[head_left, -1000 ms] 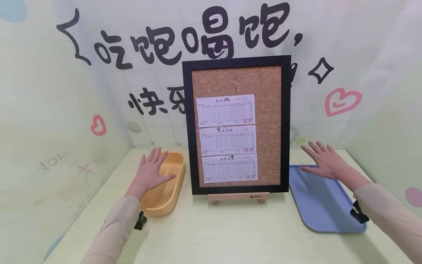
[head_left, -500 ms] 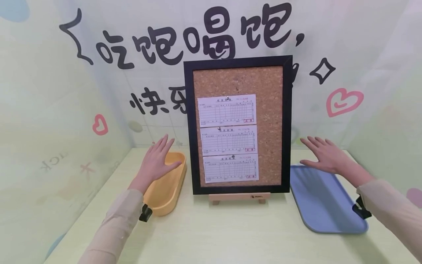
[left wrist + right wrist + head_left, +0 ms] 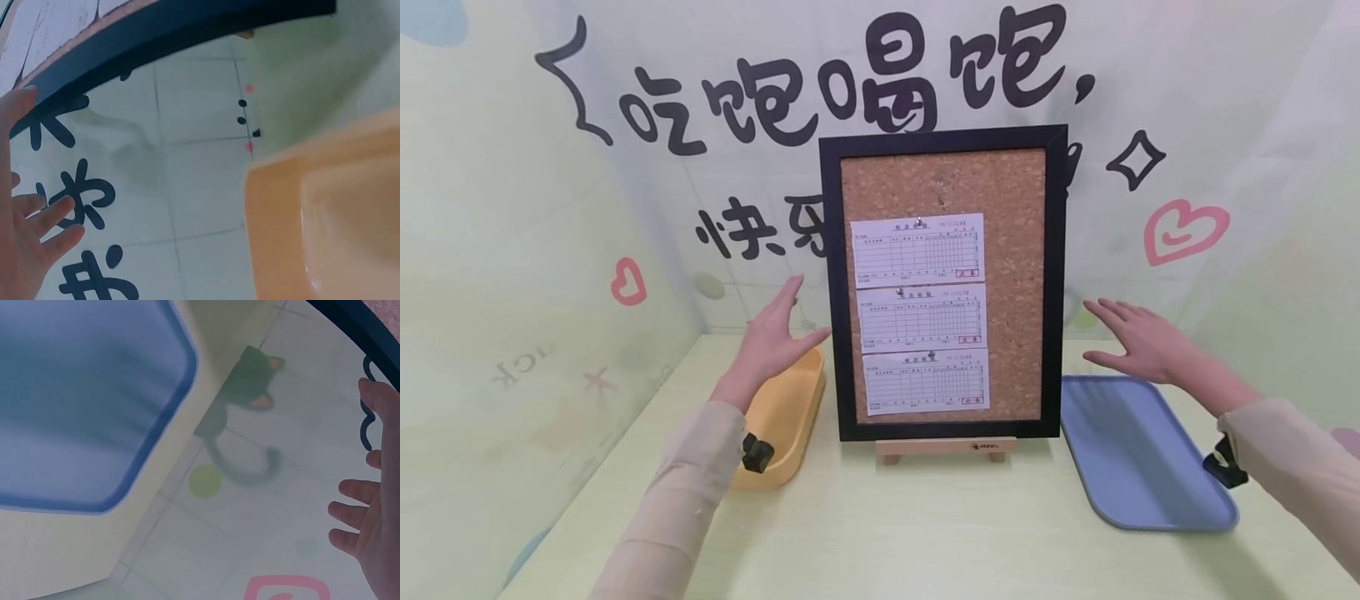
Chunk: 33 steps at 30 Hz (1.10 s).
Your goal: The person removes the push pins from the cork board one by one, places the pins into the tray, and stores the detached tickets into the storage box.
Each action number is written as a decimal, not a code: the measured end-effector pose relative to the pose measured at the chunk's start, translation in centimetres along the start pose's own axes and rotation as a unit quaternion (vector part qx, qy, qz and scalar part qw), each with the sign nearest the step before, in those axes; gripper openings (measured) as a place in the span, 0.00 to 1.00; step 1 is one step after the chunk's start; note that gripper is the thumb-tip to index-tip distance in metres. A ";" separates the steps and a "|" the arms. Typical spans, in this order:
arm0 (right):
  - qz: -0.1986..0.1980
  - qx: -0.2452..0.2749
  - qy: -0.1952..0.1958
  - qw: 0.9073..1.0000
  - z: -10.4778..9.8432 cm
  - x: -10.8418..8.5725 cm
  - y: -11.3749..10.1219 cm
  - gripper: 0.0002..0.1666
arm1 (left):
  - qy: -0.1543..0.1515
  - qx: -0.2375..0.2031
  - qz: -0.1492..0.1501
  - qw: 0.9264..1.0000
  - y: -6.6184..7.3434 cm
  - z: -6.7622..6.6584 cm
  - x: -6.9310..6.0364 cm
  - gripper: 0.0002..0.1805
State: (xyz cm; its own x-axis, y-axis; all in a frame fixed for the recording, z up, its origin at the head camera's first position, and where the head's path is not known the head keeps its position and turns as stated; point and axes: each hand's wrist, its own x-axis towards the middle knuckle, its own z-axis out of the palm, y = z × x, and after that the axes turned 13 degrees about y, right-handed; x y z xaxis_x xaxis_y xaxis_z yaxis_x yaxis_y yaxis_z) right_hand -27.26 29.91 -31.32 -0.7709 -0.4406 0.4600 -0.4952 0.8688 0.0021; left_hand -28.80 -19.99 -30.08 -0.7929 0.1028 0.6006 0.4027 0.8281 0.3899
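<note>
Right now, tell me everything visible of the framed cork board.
The framed cork board has a speckled brown face inside a wide black rim. It stands nearly upright on a light, wooden-looking stand on the table, between the orange tray and the blue tray. Three white printed slips, each pinned near its top edge, form a column left of centre; bare cork shows above and right of them. The right hand is apart from it; whether the left hand touches the rim is unclear.

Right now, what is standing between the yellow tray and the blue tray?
The black-framed cork board with three pinned paper slips, on a wooden stand; the head view shows this.
</note>
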 end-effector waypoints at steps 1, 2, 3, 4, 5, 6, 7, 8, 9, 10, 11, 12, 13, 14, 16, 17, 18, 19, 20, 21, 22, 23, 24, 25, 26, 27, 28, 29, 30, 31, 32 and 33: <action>-0.001 0.003 0.003 1.000 -0.2 0.1 -0.1 0.46 | -0.002 -0.006 -0.004 1.000 0.3 0.0 0.2 0.49; -0.002 0.005 0.006 1.000 -0.3 0.2 -0.2 0.46 | -0.003 -0.011 -0.008 1.000 0.6 0.1 0.4 0.50; -0.004 0.007 0.008 1.000 -0.4 0.3 -0.2 0.45 | -0.006 -0.014 -0.011 1.000 0.9 0.2 0.6 0.50; -0.005 0.008 0.010 1.000 -0.5 0.4 -0.3 0.45 | -0.007 -0.018 -0.013 1.000 1.2 0.3 0.8 0.50; -0.004 0.011 0.011 1.000 -0.6 0.5 -0.3 0.45 | -0.007 -0.020 -0.012 1.000 1.5 0.3 1.0 0.50; -0.003 0.013 0.010 1.000 -0.7 0.6 -0.4 0.45 | -0.005 -0.020 -0.010 1.000 1.7 0.5 1.2 0.51; -0.001 0.013 0.010 1.000 -0.8 0.7 -0.4 0.45 | -0.002 -0.020 -0.008 1.000 1.9 0.5 1.3 0.51; -0.001 0.013 0.011 1.000 -0.9 0.8 -0.4 0.44 | 0.002 -0.019 -0.004 1.000 2.1 0.6 1.5 0.51; -0.001 0.012 0.012 1.000 -1.1 1.0 -0.5 0.44 | 0.006 -0.019 0.000 1.000 2.3 0.7 1.7 0.51; 0.000 0.012 0.013 1.000 -1.2 1.1 -0.5 0.44 | 0.011 -0.018 0.002 1.000 2.5 0.8 1.8 0.51; 0.000 0.012 0.016 1.000 -1.4 1.2 -0.5 0.44 | 0.014 -0.019 0.004 1.000 2.6 0.8 2.0 0.52; -0.002 0.012 0.020 1.000 -1.5 1.3 -0.6 0.44 | 0.017 -0.018 0.004 1.000 2.8 0.9 2.1 0.52; -0.006 0.012 0.024 1.000 -1.7 1.5 -0.6 0.43 | 0.019 -0.019 0.003 1.000 2.9 0.9 2.3 0.52; -0.012 0.012 0.030 0.999 -2.0 1.7 -0.7 0.43 | 0.022 -0.019 0.004 1.000 3.1 0.9 2.4 0.51; -0.030 0.014 0.046 0.998 -2.4 2.0 -0.8 0.41 | 0.034 -0.021 0.008 0.999 3.4 1.0 2.8 0.51; -0.040 0.014 0.055 0.998 -2.6 2.2 -0.8 0.40 | 0.042 -0.023 0.011 0.999 3.5 1.0 3.0 0.50; -0.051 0.013 0.063 0.997 -2.8 2.4 -0.9 0.39 | 0.052 -0.023 0.014 0.998 3.6 1.0 3.2 0.50; -0.061 0.011 0.070 0.996 -3.0 2.6 -0.9 0.39 | 0.063 -0.025 0.018 0.998 3.6 1.0 3.4 0.50; -0.068 0.010 0.077 0.995 -3.2 2.9 -1.0 0.38 | 0.074 -0.025 0.022 0.997 3.7 1.0 3.6 0.49; -0.072 0.010 0.083 0.994 -3.3 3.1 -1.1 0.38 | 0.082 -0.024 0.026 0.996 3.8 1.0 3.8 0.49; -0.073 0.010 0.088 0.993 -3.5 3.3 -1.2 0.38 | 0.088 -0.022 0.028 0.995 3.9 1.0 4.0 0.49; -0.072 0.010 0.089 0.993 -3.8 3.5 -1.3 0.38 | 0.092 -0.020 0.029 0.995 4.0 1.1 4.2 0.50; -0.072 0.010 0.091 0.993 -4.0 3.7 -1.5 0.38 | 0.094 -0.019 0.031 0.995 4.1 1.1 4.4 0.50; -0.070 0.011 0.093 0.993 -4.2 3.9 -1.6 0.38 | 0.094 -0.018 0.031 0.995 4.2 1.2 4.5 0.50; -0.069 0.012 0.097 0.993 -4.4 4.1 -1.7 0.37 | 0.094 -0.017 0.030 0.995 4.3 1.2 4.6 0.50; -0.071 0.014 0.104 0.992 -4.6 4.3 -1.9 0.37 | 0.094 -0.017 0.029 0.995 4.4 1.3 4.7 0.50; -0.073 0.013 0.112 0.991 -4.8 4.5 -2.0 0.36 | 0.095 -0.017 0.027 0.995 4.5 1.4 4.7 0.50; -0.077 0.014 0.124 0.989 -4.9 4.7 -2.2 0.36 | 0.096 -0.019 0.023 0.995 4.6 1.5 4.8 0.50; -0.082 0.015 0.139 0.987 -5.0 4.9 -2.3 0.35 | 0.099 -0.021 0.019 0.995 4.7 1.5 4.8 0.50; -0.088 0.016 0.154 0.984 -5.1 5.2 -2.5 0.34 | 0.100 -0.022 0.015 0.995 4.8 1.6 4.7 0.50; -0.095 0.016 0.170 0.981 -5.3 5.4 -2.6 0.33 | 0.103 -0.023 0.011 0.994 4.9 1.7 4.7 0.50; -0.102 0.016 0.185 0.977 -5.4 5.7 -2.9 0.32 | 0.105 -0.025 0.008 0.994 5.0 1.7 4.7 0.50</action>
State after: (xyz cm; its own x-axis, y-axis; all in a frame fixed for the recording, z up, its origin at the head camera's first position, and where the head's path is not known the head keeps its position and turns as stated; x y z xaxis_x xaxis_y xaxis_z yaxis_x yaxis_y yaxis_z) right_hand -28.05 26.16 -23.92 -0.4603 -0.4864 0.7426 -0.6396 0.7619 0.1026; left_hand -31.30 -14.44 -26.52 -0.6749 -0.0058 0.7379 0.4411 0.7985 0.4097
